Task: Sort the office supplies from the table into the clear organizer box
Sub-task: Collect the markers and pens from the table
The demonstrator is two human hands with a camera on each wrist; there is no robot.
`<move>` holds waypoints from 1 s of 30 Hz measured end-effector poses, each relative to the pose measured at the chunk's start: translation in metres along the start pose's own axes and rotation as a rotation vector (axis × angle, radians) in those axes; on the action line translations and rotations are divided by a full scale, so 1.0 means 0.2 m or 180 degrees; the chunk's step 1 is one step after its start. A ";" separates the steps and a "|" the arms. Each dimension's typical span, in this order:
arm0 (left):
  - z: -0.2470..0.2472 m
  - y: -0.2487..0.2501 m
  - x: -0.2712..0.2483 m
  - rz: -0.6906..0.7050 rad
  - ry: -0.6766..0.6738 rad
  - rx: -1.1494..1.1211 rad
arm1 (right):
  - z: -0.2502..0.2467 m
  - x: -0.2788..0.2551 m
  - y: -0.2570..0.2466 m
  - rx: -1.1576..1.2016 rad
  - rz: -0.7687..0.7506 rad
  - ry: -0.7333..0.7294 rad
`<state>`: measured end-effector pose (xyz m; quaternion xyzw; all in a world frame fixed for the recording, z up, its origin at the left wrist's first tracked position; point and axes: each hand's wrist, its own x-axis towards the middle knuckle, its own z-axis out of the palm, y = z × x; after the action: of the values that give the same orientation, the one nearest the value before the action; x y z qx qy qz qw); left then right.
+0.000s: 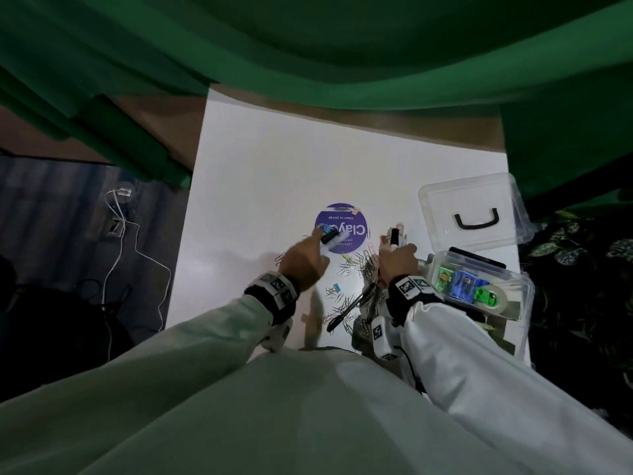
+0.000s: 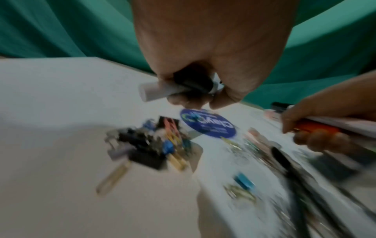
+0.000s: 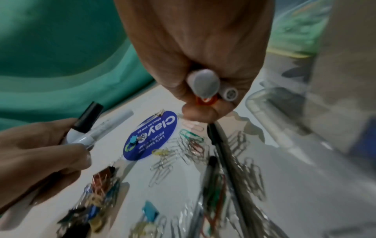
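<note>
My left hand (image 1: 305,258) grips white markers with black caps (image 1: 330,238) over the white table, above the round blue sticker (image 1: 349,231). The same markers (image 3: 85,130) show in the right wrist view. My right hand (image 1: 399,260) holds a bundle of markers (image 3: 205,85), one of them orange, just left of the clear organizer box (image 1: 513,317). Paper clips (image 1: 349,265) lie scattered between my hands. A heap of binder clips (image 2: 150,148) sits near my left hand. Black pens (image 1: 349,308) lie by my right wrist.
The box's clear lid (image 1: 472,214) with a black handle stands open behind the box. Coloured items and a tape roll (image 1: 493,296) fill the box. Green cloth (image 1: 342,46) hangs behind the table. White cables (image 1: 116,214) lie on the floor at left.
</note>
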<state>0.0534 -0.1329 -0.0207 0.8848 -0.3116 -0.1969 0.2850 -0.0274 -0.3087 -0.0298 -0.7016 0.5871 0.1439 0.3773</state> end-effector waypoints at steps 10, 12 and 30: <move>0.37 0.09 -0.26 -0.0675 -0.1450 0.0683 | 0.07 -0.11 0.18 -0.0711 -0.0205 -0.0460; 0.37 0.09 -0.25 -0.0616 -0.1468 0.0816 | 0.04 -0.13 0.17 -0.0595 -0.0198 -0.0474; 0.42 0.17 -0.30 -0.0476 -0.1227 0.1127 | -0.56 -0.27 0.21 0.0498 -0.1992 -0.0654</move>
<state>-0.0498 -0.1472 -0.0522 0.8876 -0.3235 -0.3247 0.0459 -0.1082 -0.3495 0.0649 -0.7985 0.3114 0.0456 0.5131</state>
